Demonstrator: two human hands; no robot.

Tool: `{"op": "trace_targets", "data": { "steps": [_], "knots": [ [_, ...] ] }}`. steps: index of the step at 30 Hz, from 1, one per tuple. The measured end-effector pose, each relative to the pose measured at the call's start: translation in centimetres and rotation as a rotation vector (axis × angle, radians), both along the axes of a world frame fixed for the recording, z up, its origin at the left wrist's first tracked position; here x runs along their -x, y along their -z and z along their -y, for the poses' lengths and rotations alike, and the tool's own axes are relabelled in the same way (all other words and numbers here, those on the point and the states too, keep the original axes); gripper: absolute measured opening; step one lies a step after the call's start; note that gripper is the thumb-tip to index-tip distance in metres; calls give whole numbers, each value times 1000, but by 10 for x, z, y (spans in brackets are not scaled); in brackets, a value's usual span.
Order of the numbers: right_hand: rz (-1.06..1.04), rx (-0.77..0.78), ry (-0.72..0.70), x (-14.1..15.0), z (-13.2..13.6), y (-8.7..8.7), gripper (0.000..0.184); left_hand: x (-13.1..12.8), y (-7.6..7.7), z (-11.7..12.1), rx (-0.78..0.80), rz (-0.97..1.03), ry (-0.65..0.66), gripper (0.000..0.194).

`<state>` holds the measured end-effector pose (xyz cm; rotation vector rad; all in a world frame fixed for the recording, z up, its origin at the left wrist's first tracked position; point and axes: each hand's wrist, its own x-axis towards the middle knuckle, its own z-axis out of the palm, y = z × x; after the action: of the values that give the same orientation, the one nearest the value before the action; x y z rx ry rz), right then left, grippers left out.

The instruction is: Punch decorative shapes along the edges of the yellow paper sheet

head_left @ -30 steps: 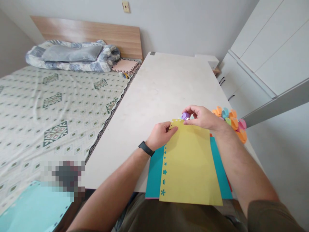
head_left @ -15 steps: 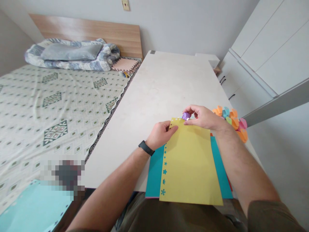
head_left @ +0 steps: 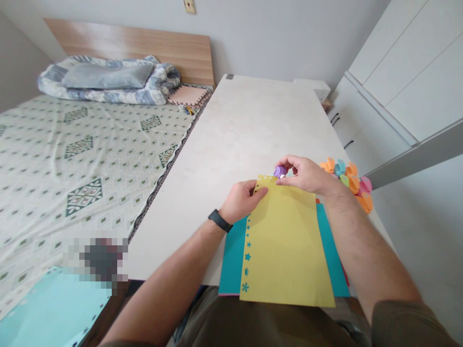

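A yellow sheet of paper [head_left: 285, 241] lies over teal sheets [head_left: 231, 260] at the near edge of the table. Small shapes such as stars, a flower and a crown are cut through its left edge, and more holes run along its far edge. My left hand [head_left: 244, 200] pinches the sheet's far left corner, thumb on top. In my right hand [head_left: 302, 174] is a small purple craft punch [head_left: 279, 172], held at the far edge of the sheet, its white part partly covered by my fingers.
Several orange, blue, green and pink craft punches [head_left: 352, 183] stand along the table's right side. The white table [head_left: 249, 115] reaches to the wall. Left of it is a bed [head_left: 119, 144] with a folded quilt, and a light blue punched sheet [head_left: 54, 308] lies at lower left.
Another hole shows in the far edge of the yellow sheet, and the purple punch sits very slightly farther right. Both hands keep nearly the same grip.
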<state>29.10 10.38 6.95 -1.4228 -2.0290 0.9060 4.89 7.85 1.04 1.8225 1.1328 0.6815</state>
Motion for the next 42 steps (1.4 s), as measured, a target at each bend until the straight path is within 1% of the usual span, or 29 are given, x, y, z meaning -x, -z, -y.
{"op": "trace_targets", "data": {
  "steps": [7, 14, 21, 25, 28, 32, 39, 42],
  "knots": [
    [-14, 1, -2, 1, -1, 2, 37, 0, -2, 0, -1, 4, -6, 40],
    [-39, 25, -50, 3, 1, 2, 38, 0, -1, 0, 9, 12, -1, 40],
    [-57, 100, -82, 3, 0, 10, 38, -1, -3, 0, 11, 5, -14, 40],
    [-49, 100, -91, 3, -1, 12, 38, 0, -4, -1, 5, 15, -12, 39],
    [-43, 100, -94, 2, -1, 12, 41, 0, -4, -1, 4, 20, -17, 39],
    [-16, 111, -134, -1, 1, 8, 46, 0, -3, -1, 19, 24, -6, 39],
    [-19, 128, -179, -6, 1, 6, 47, -1, -3, 0, 42, 46, -7, 39],
    [-10, 122, -199, -7, 0, 5, 51, 0, -3, 0, 55, 64, 1, 39]
  ]
}}
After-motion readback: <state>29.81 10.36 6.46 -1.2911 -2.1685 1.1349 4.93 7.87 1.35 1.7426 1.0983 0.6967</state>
